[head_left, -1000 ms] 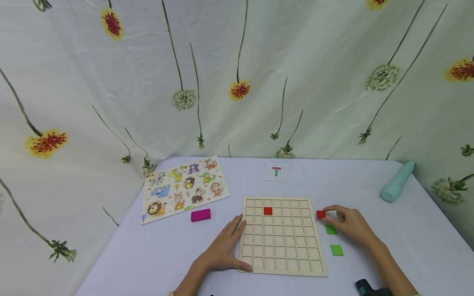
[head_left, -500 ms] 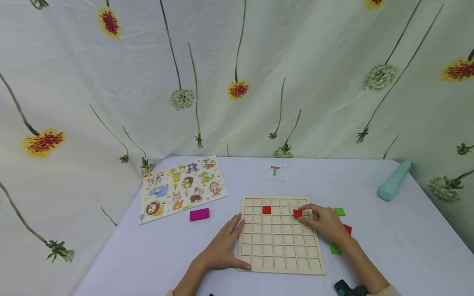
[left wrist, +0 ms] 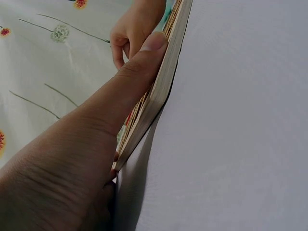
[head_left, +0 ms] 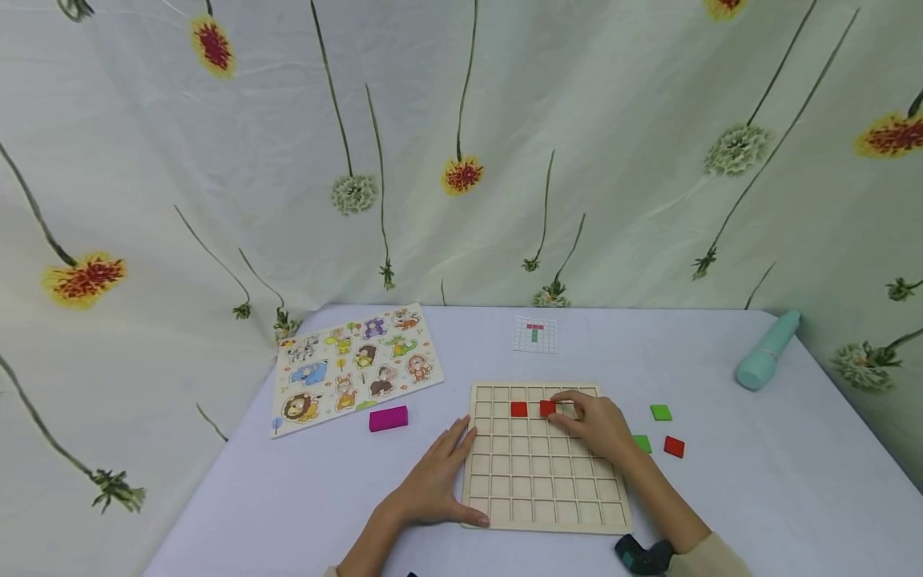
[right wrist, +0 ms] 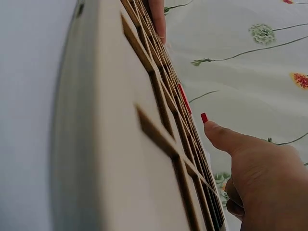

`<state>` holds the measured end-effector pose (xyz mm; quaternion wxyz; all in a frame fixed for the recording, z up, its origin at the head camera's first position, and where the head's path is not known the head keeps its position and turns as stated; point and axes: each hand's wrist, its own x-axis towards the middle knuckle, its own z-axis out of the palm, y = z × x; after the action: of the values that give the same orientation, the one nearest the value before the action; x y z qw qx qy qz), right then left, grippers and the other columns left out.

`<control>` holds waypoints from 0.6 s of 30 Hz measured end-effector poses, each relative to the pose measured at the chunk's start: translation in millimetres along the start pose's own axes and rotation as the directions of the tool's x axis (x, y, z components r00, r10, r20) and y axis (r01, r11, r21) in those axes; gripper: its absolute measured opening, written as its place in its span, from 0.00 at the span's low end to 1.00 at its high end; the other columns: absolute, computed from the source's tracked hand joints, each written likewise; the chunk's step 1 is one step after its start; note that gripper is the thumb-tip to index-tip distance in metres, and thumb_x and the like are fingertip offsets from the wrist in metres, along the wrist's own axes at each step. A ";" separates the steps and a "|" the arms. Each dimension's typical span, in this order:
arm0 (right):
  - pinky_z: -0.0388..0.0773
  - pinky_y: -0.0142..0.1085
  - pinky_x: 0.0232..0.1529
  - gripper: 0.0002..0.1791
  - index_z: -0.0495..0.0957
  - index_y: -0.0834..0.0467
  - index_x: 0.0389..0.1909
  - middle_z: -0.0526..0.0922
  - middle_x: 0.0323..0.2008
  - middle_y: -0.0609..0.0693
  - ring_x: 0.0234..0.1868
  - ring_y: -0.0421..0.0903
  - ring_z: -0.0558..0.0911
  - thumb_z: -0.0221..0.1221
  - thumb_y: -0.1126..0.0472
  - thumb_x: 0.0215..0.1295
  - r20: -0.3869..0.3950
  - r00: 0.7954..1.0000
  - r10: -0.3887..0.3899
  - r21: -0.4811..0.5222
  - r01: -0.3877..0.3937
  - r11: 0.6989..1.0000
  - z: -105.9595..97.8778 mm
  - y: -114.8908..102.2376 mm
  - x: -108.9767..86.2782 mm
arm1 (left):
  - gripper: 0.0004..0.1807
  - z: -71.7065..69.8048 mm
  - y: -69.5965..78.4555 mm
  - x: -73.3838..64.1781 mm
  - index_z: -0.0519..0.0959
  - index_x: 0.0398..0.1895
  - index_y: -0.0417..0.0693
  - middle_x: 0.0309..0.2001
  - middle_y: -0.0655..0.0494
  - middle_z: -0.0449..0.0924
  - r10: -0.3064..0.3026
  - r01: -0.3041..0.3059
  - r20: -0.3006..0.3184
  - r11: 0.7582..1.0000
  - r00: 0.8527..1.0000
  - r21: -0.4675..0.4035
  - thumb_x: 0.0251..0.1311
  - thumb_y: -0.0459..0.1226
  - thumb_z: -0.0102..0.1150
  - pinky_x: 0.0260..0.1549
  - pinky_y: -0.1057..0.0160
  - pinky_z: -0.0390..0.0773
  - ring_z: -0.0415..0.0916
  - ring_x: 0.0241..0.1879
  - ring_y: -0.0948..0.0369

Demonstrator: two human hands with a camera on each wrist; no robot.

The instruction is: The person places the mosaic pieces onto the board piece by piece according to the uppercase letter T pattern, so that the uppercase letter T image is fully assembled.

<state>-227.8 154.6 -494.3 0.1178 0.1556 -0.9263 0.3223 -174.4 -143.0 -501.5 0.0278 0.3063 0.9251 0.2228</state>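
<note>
A pale wooden grid board (head_left: 544, 489) lies on the white table. One red square tile (head_left: 518, 409) sits in its second row from the far side. Just right of that tile, my right hand (head_left: 600, 426) pinches another red square tile (head_left: 547, 408) between thumb and index finger. In the right wrist view the pinched red tile (right wrist: 204, 118) shows at the thumb tip, a little above the grid. My left hand (head_left: 435, 482) rests along the board's left side, fingers extended and spread. Its thumb (left wrist: 154, 42) lies on the near edge.
Right of the board lie two green tiles (head_left: 660, 413) and a red tile (head_left: 674, 446). Behind it is a small pattern card (head_left: 534, 335). An animal puzzle (head_left: 360, 369) and magenta block (head_left: 388, 418) lie left; a teal bottle-shaped object (head_left: 767, 353) is far right.
The right hand has carried its red tile leftward from beside the board to over the second row. Its forearm now covers one near green tile. The left hand stays put.
</note>
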 end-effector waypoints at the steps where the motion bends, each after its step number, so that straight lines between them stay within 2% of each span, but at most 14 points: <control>1: 0.48 0.27 0.14 0.19 0.81 0.51 0.42 0.56 0.09 0.38 0.13 0.34 0.51 0.66 0.47 0.52 -0.001 1.000 -0.006 -0.001 0.006 1.000 1.5 -0.8 1.5 | 0.69 0.1 0.0 0.0 0.49 0.72 0.43 0.73 0.51 0.37 -0.002 0.002 0.000 1.000 1.000 0.000 0.28 0.74 0.59 0.65 0.51 0.51 0.39 0.70 0.53; 9: 0.54 0.28 0.13 0.20 0.81 0.51 0.43 0.59 0.09 0.38 0.13 0.34 0.56 0.64 0.45 0.53 0.014 1.000 -0.015 -0.001 0.015 1.000 9.1 -6.2 9.2 | 0.69 0.1 -0.3 0.5 0.50 0.71 0.42 0.73 0.49 0.38 0.006 -0.006 -0.007 1.000 1.000 0.009 0.28 0.75 0.58 0.65 0.50 0.52 0.40 0.70 0.52; 18: 0.55 0.28 0.14 0.18 0.81 0.49 0.43 0.61 0.10 0.38 0.13 0.34 0.58 0.63 0.45 0.54 0.044 0.999 -0.017 -0.015 0.017 1.000 12.2 -6.2 8.7 | 0.69 0.6 -0.2 0.2 0.49 0.71 0.42 0.73 0.50 0.38 0.003 -0.003 -0.003 1.000 1.000 0.008 0.28 0.75 0.58 0.65 0.51 0.51 0.39 0.70 0.53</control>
<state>-235.1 140.4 -497.4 0.1013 0.1696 -0.9298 0.3105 -174.6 -142.8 -502.1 0.0250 0.3076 0.9255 0.2195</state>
